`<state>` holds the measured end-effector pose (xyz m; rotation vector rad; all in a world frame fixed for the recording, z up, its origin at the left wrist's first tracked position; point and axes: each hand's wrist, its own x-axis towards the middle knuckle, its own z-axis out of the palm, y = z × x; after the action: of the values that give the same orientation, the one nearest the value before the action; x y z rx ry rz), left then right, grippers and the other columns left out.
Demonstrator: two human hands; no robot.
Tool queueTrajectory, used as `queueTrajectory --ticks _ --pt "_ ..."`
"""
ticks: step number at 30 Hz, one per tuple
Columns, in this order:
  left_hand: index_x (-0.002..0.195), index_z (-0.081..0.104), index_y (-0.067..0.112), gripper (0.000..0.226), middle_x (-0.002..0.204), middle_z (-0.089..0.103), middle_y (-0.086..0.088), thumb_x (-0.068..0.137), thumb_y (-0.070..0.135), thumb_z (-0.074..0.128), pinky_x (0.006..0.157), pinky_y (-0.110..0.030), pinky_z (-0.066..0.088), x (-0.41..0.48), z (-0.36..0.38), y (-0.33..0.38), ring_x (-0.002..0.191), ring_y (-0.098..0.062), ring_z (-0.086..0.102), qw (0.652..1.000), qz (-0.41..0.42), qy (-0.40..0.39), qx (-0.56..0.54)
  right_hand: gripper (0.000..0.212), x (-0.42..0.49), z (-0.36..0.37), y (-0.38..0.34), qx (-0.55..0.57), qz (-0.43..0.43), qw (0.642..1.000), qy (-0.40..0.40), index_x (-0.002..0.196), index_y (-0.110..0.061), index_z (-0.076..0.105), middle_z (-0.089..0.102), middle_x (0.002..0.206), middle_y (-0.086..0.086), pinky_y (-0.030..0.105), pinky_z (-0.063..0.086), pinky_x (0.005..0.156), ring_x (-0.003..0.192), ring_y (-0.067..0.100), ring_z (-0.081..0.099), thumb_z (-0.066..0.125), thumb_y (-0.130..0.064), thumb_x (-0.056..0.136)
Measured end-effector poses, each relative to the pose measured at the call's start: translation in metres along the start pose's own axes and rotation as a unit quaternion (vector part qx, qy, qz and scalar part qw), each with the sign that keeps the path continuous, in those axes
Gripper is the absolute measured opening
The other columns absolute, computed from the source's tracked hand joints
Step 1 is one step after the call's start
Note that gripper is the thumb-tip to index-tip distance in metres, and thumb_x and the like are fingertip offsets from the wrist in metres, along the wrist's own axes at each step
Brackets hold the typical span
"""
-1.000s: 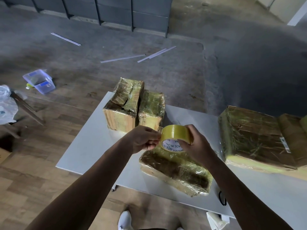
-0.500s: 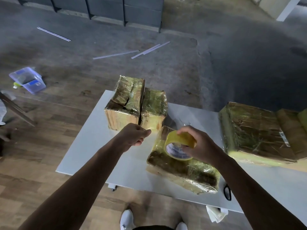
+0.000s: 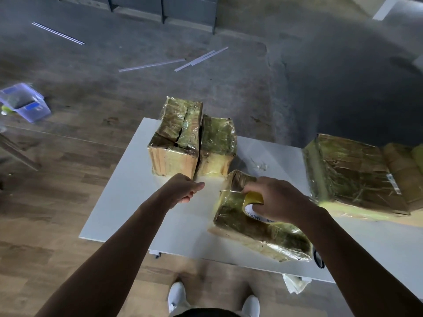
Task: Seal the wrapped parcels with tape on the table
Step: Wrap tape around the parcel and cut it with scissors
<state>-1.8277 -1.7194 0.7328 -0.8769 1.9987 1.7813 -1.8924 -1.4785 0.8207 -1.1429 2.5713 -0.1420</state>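
Starting far L, a clear plastic tub (image 3: 25,102) sits on the floor, w/ thin white strips (image 3: 151,64) lying further back. The white table (image 3: 128,202) carries all the wrapped parcels. Two of them stand upright at its far L corner, touching side by side: a taller parcel (image 3: 176,138) and a shorter parcel (image 3: 217,145).

Just in front of those, the left hand (image 3: 183,188) is above the table, its grip pinched shut, thumb against forefinger, on the tape strip (image 3: 230,191) (clear, so it barely shows; only one thin bright edge is visible near the roll).

The strip leads R to the tape roll (image 3: 253,199), yellowish w/ a printed white core, held above the top of the near parcel (image 3: 251,229), which lies flat at an angle near the table's front edge. The right hand (image 3: 279,200) has its grip curled round the roll from above.

A crumpled film scrap (image 3: 259,165) lies behind that parcel. A black loop (image 3: 319,259), partly hidden by the R forearm, is at the table's front edge. Far R lies a big flat parcel (image 3: 357,172).
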Motion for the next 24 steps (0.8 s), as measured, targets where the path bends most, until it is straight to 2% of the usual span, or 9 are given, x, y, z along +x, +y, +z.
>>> queueTrajectory --ticks 3,7,10,13,17,20,22,24 --pt "0.087 0.061 -0.005 0.026 0.063 0.042 -0.005 0.089 0.020 0.068 0.052 -0.022 0.036 0.009 0.001 -0.007 0.059 -0.015 0.039 1.000 -0.013 -0.009 -0.021 0.041 0.004 0.002 -0.002 -0.007 0.007 1.000 -0.007 0.123 -0.037 0.057 0.055 0.111 -0.003 0.025 0.034 0.075 0.094 0.018 0.053 0.062 -0.029 0.083" --pt "0.087 0.059 -0.004 0.024 0.064 0.034 -0.005 0.091 0.018 0.067 0.054 -0.027 0.030 0.018 0.007 -0.017 0.059 -0.014 0.031 0.998 -0.020 -0.036 -0.044 0.040 0.006 0.007 -0.002 -0.009 0.013 1.000 -0.004 0.122 -0.039 0.057 0.051 0.106 -0.008 0.024 0.031 0.075 0.087 0.012 0.044 0.061 -0.030 0.083" --pt "0.086 0.057 -0.002 0.025 0.065 0.032 -0.006 0.092 0.020 0.065 0.055 -0.028 0.030 0.025 0.015 -0.026 0.059 -0.015 0.030 0.997 -0.013 -0.055 -0.051 0.039 0.007 0.010 0.000 -0.008 0.016 1.000 -0.004 0.121 -0.039 0.058 0.046 0.100 -0.011 0.026 0.034 0.074 0.087 0.013 0.046 0.061 -0.030 0.083" --pt "0.076 0.057 -0.002 0.032 0.062 0.039 -0.006 0.092 0.024 0.065 0.057 -0.028 0.036 0.033 0.025 -0.038 0.059 -0.016 0.036 0.997 -0.022 -0.057 -0.050 0.037 0.008 0.013 0.001 -0.002 0.019 1.000 0.000 0.117 -0.040 0.058 0.049 0.100 -0.011 0.028 0.040 0.076 0.089 0.016 0.053 0.060 -0.033 0.082" --pt "0.077 0.060 -0.004 0.031 0.063 0.042 -0.007 0.091 0.024 0.065 0.060 -0.030 0.039 0.038 0.043 -0.047 0.062 -0.017 0.040 0.990 -0.055 -0.077 -0.106 0.036 0.010 0.016 -0.001 0.008 0.016 1.000 0.004 0.117 -0.038 0.059 0.054 0.104 -0.008 0.029 0.044 0.077 0.089 0.015 0.053 0.061 -0.034 0.082" --pt "0.067 0.059 -0.002 0.032 0.058 0.046 -0.008 0.091 0.018 0.066 0.053 -0.026 0.041 0.039 0.056 -0.054 0.056 -0.015 0.045 0.980 -0.087 -0.086 -0.156 0.035 0.013 0.016 -0.001 0.010 0.022 1.000 0.004 0.116 -0.037 0.060 0.055 0.105 -0.007 0.027 0.040 0.074 0.086 0.014 0.051 0.062 -0.032 0.081" --pt "0.070 0.059 -0.003 0.026 0.058 0.048 -0.007 0.089 0.013 0.067 0.050 -0.024 0.040 0.041 0.059 -0.058 0.053 -0.014 0.047 0.973 -0.107 -0.085 -0.187 0.033 0.013 0.017 -0.002 0.006 0.024 1.000 0.002 0.115 -0.036 0.061 0.055 0.105 -0.007 0.025 0.036 0.072 0.085 0.014 0.049 0.062 -0.030 0.082" --pt "0.072 0.058 -0.003 0.023 0.062 0.048 -0.009 0.088 0.011 0.068 0.051 -0.024 0.040 0.042 0.058 -0.058 0.059 -0.016 0.046 0.971 -0.117 -0.081 -0.191 0.032 0.013 0.017 -0.003 0.006 0.029 1.000 -0.001 0.114 -0.035 0.061 0.055 0.106 -0.006 0.026 0.037 0.073 0.087 0.016 0.052 0.061 -0.030 0.082"
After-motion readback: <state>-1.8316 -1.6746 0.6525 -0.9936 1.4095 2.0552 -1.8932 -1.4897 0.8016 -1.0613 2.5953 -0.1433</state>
